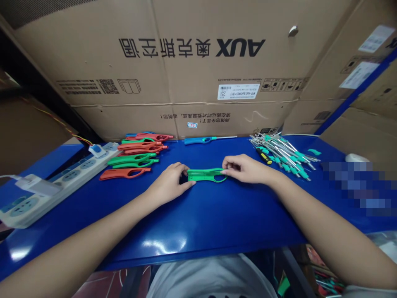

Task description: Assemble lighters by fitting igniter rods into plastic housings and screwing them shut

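Note:
A green plastic lighter handle shell (203, 175) lies in the middle of the blue table, its hollow inner side facing up and its trigger loop to the right. My left hand (173, 182) grips its left end between thumb and fingers. At the right end, the fingertips of my right hand (243, 168) are pinched on the shell near the loop; whether a small part is between them is hidden. Behind it lies a blue lighter (198, 140) with a thin metal rod pointing right.
Orange, green and blue handle shells (127, 173) lie stacked at the left, beside a white power strip (71, 174) with plugs. Several metal rods with teal ends (285, 155) are heaped at the right, a yellow-black tool (264, 156) among them. A cardboard wall (186, 82) stands behind.

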The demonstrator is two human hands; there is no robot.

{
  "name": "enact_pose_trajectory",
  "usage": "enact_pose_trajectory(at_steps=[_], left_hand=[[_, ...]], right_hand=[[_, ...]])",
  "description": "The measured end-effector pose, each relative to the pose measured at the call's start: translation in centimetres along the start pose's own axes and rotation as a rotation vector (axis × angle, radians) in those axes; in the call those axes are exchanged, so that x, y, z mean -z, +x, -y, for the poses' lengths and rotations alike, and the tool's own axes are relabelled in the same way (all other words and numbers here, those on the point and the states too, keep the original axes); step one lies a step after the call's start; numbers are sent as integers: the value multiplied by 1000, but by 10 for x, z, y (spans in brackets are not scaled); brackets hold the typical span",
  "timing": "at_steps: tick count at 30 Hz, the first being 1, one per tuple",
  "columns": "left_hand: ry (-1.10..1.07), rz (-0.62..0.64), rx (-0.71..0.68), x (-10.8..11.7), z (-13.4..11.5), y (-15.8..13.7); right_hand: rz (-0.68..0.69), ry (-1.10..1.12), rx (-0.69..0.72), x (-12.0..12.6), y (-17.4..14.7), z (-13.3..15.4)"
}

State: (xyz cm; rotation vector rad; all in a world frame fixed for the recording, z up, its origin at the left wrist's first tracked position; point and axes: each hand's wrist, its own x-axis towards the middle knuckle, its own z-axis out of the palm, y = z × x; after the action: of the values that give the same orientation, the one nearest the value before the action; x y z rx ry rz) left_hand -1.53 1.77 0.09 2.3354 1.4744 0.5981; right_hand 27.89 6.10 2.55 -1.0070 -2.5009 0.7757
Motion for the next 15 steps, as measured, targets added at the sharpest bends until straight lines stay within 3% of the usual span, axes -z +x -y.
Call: enact_pose_trajectory(at_steps=[2,4,11,15], left_hand=[[-2,-19,8,0,0,0],[-5,-31,6,-1,0,0],[0,-19,8,0,0,1],[-9,-21,-10,-2,2,1]], right_hand=[[-101,-3,-11,2,0,-1],[-115,0,-28,6,-2,-1],[220,44,-98,10,-6,4],[275,15,-96,5,-5,7]])
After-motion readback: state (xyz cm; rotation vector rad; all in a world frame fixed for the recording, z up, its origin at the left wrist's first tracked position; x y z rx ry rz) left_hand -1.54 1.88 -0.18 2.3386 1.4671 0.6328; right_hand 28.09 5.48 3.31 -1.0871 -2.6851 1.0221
